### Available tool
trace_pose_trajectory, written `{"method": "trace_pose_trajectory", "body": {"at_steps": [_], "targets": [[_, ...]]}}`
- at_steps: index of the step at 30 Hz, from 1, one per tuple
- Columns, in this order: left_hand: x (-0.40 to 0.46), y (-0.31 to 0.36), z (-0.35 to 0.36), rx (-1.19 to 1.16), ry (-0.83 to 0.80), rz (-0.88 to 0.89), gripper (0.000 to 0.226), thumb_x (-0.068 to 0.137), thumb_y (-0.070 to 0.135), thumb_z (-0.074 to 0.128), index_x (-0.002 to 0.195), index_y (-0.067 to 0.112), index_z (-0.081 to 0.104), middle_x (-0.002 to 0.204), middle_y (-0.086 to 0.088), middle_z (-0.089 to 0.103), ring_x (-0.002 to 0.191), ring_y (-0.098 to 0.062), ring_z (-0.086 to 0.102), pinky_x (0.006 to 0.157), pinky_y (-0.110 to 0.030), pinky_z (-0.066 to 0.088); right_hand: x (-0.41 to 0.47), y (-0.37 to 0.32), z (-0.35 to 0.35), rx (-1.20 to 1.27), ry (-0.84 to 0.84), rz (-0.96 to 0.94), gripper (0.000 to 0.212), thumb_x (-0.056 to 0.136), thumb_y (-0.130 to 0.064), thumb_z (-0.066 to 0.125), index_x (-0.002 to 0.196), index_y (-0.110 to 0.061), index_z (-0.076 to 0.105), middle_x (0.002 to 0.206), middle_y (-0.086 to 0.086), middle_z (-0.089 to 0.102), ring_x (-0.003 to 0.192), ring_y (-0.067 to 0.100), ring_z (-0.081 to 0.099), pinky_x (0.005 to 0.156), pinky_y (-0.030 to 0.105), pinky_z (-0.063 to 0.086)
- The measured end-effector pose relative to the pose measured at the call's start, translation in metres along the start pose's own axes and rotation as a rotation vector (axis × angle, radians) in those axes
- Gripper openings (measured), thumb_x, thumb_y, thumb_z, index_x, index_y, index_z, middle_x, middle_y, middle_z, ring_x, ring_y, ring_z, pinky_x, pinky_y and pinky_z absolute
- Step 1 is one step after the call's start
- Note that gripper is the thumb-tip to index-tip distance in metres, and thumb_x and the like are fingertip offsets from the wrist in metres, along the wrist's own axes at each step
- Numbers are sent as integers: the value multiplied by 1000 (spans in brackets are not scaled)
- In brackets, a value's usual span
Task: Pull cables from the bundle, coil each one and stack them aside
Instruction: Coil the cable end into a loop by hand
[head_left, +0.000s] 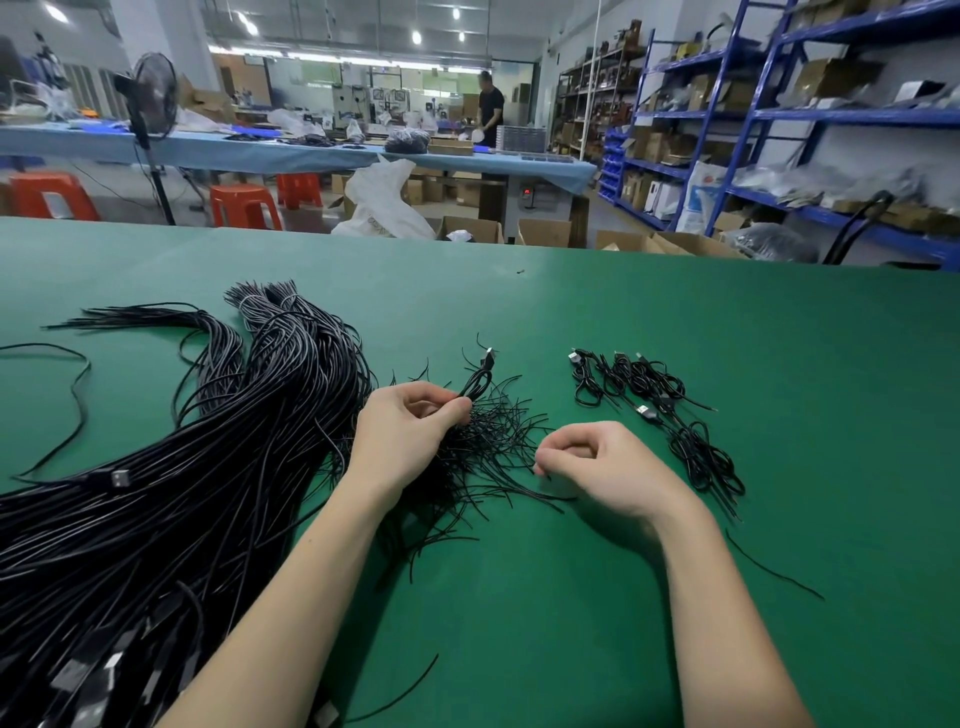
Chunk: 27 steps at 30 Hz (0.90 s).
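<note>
Between the two hands, one thin black cable (475, 384) sits half coiled, its loops pinched in the left hand (410, 431), its plug sticking up beyond. The right hand (597, 462) is curled and seems to nip the cable's free tail. Loose ends (498, 447) bristle right under the coil; a snag there could drag a neighbour out or spring the loops open. The big bundle (208, 467) lies left on the green counter (675, 322), finished coils (654, 410) right, near enough to get knocked.
</note>
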<state>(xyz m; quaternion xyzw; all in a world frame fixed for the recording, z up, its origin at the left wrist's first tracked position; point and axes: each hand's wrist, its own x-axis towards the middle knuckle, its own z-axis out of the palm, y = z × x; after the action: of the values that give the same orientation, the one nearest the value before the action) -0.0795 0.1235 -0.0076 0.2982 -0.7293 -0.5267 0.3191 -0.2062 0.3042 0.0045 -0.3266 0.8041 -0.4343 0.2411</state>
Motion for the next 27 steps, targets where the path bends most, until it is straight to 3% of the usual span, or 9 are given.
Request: {"method": "trace_pose_trajectory", "body": {"at_steps": [3, 7, 13, 17, 22, 24, 27], "targets": [[0, 0, 0, -2, -2, 0, 10, 81, 35, 81, 76, 28, 78, 76, 7, 76, 87, -14, 71, 78, -22, 47, 2, 2, -2, 84, 78, 5, 3, 83, -27, 78, 83, -24, 78, 83, -9, 78, 80, 3, 71, 82, 28, 53], [0, 0, 1, -9, 0, -10, 12, 80, 36, 82, 77, 25, 78, 76, 6, 76, 81, -9, 71, 78, -23, 47, 3, 5, -7, 135, 170, -2, 3, 83, -27, 80, 82, -26, 78, 77, -16, 75, 61, -8, 62, 71, 22, 46], [0, 1, 3, -14, 3, -19, 13, 80, 35, 82, 78, 23, 78, 75, 5, 76, 74, -4, 66, 76, -22, 46, 2, 1, -4, 215, 168, 17, 6, 85, -27, 75, 86, -22, 79, 87, -10, 78, 56, -1, 54, 73, 26, 47], [0, 1, 2, -15, 4, -17, 12, 81, 35, 82, 78, 23, 78, 75, 6, 76, 77, -6, 67, 76, -22, 46, 4, 5, 0, -30, 177, 11, 4, 84, -33, 76, 85, -29, 76, 76, -17, 76, 73, -4, 67, 72, 23, 46], [-1, 0, 2, -7, -2, -17, 12, 80, 35, 82, 79, 23, 78, 75, 7, 76, 76, -5, 67, 75, -23, 45, 0, -5, 5, -479, 65, 51, 12, 70, -47, 83, 79, -46, 75, 80, -26, 72, 83, -4, 64, 68, 21, 46], [-1, 1, 1, -5, -2, -18, 12, 80, 35, 82, 79, 24, 78, 76, 7, 77, 75, -5, 66, 74, -23, 45, -2, -11, 7, -569, 60, 81, 14, 69, -49, 84, 80, -46, 75, 82, -27, 69, 81, -6, 60, 63, 20, 40], [-2, 1, 1, -7, -4, -19, 11, 81, 34, 81, 78, 24, 78, 76, 7, 77, 71, -3, 63, 71, -23, 43, -2, -15, 10, -611, 91, 108, 14, 73, -46, 84, 80, -40, 75, 83, -21, 70, 84, 4, 65, 70, 24, 46]]}}
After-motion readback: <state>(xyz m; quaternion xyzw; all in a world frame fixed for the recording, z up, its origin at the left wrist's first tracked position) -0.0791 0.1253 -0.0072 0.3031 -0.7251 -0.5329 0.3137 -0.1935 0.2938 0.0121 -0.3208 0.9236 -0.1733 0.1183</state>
